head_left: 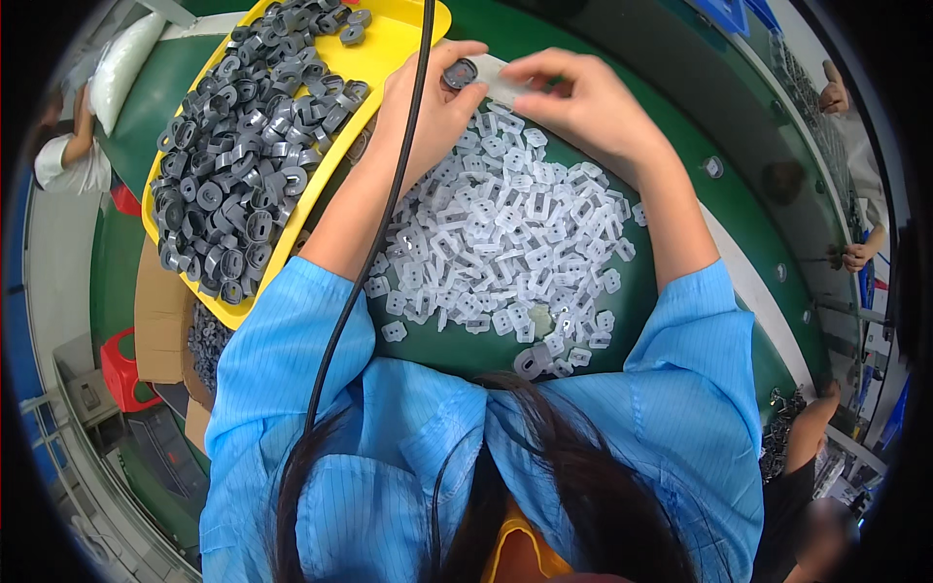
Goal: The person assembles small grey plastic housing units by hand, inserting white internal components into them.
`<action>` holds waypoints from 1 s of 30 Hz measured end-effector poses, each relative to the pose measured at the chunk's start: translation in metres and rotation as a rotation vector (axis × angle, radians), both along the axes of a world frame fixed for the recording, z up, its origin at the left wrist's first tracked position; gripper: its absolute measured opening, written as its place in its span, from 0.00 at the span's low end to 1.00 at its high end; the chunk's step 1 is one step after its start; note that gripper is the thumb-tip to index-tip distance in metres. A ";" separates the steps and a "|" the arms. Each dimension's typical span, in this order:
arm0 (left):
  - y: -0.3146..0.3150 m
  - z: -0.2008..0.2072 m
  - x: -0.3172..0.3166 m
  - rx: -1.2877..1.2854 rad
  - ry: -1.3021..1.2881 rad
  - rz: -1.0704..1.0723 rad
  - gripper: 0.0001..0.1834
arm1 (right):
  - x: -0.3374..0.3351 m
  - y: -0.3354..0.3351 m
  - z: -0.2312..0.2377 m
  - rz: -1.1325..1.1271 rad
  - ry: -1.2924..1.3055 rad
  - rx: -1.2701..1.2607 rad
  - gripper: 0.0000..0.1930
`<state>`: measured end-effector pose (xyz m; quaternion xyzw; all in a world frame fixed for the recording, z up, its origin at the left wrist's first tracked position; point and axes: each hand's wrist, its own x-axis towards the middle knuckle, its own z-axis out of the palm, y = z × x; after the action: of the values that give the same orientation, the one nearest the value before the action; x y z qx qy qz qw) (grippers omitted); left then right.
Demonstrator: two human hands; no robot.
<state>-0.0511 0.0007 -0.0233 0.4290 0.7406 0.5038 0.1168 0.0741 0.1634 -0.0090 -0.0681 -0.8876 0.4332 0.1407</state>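
On your left, the yellow tray (pixel 391 37) holds grey caps (pixel 243 146). Your left hand (pixel 428 109) pinches a dark cap (pixel 460 74) just beyond the white clips (pixel 510 223). Your right hand (pixel 585 102), blurred, is near it; I cannot tell if it grips anything.

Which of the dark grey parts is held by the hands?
The dark grey part gripped in the left hand, between thumb and forefinger; the grey pieces heaped in the yellow tray are unheld.
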 end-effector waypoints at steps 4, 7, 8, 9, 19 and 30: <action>0.002 -0.008 0.003 0.075 0.090 0.085 0.24 | 0.002 -0.018 0.006 0.067 -0.049 0.092 0.12; 0.006 -0.006 0.006 0.073 0.079 0.036 0.22 | 0.011 -0.012 0.013 0.011 -0.134 0.005 0.10; 0.006 -0.002 0.011 0.099 0.051 -0.001 0.21 | 0.013 -0.010 0.017 -0.003 -0.155 -0.083 0.09; 0.007 0.003 0.016 0.126 0.023 -0.037 0.19 | 0.018 -0.010 0.023 -0.038 -0.179 -0.305 0.09; 0.011 0.004 0.026 0.207 -0.066 0.046 0.18 | 0.000 -0.042 0.014 -0.330 0.161 -0.042 0.11; 0.008 0.018 0.037 0.278 0.141 -0.033 0.16 | 0.004 -0.033 0.015 -0.226 0.137 -0.540 0.10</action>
<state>-0.0139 0.0083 -0.0055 0.4874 0.6629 0.5682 0.0120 0.0781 0.1305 0.0057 -0.1722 -0.7156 0.6388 0.2242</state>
